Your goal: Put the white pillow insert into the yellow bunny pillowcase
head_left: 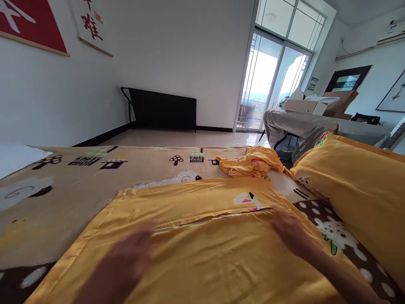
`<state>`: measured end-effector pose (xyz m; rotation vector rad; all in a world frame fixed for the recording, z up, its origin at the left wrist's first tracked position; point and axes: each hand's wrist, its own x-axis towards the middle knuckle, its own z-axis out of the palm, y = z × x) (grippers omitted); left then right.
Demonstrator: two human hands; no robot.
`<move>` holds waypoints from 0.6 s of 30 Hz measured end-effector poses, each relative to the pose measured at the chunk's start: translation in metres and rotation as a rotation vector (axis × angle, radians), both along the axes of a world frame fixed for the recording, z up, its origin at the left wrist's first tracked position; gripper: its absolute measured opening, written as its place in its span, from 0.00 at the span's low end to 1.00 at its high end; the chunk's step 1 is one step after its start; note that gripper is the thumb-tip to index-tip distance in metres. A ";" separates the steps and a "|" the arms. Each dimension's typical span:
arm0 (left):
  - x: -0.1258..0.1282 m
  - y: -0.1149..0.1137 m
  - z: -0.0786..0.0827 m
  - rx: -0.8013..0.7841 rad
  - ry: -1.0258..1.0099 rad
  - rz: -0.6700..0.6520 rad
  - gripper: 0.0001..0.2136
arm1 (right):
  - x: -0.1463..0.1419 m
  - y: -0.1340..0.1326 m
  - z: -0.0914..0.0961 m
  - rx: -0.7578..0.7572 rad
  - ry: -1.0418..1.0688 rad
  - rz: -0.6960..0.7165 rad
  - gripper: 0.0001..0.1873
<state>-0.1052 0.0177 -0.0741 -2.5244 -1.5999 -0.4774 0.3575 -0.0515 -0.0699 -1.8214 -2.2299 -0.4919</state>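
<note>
A yellow pillowcase [221,253] lies flat before me, with a long slit running across it and a few loose threads along the slit's edge. A white and pink printed figure shows just above the slit's right part. My left hand [134,251] is over the fabric by the slit's left end, smeared by motion. At the slit's right end is my right hand [286,226], also blurred. Neither hand's fingers show clearly, so I cannot tell whether they grip the cloth.
A plump yellow pillow [351,177] rests at the right. Crumpled yellow cloth [253,162] lies beyond the pillowcase. Under them spreads a patterned beige blanket [152,162]. Farther back stand a black folded panel [163,109] and a plastic-covered table [303,120] bearing boxes [308,106].
</note>
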 end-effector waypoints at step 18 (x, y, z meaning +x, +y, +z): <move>-0.058 0.028 -0.029 -0.320 0.083 0.129 0.30 | 0.054 0.041 -0.028 -0.533 0.188 -0.021 0.35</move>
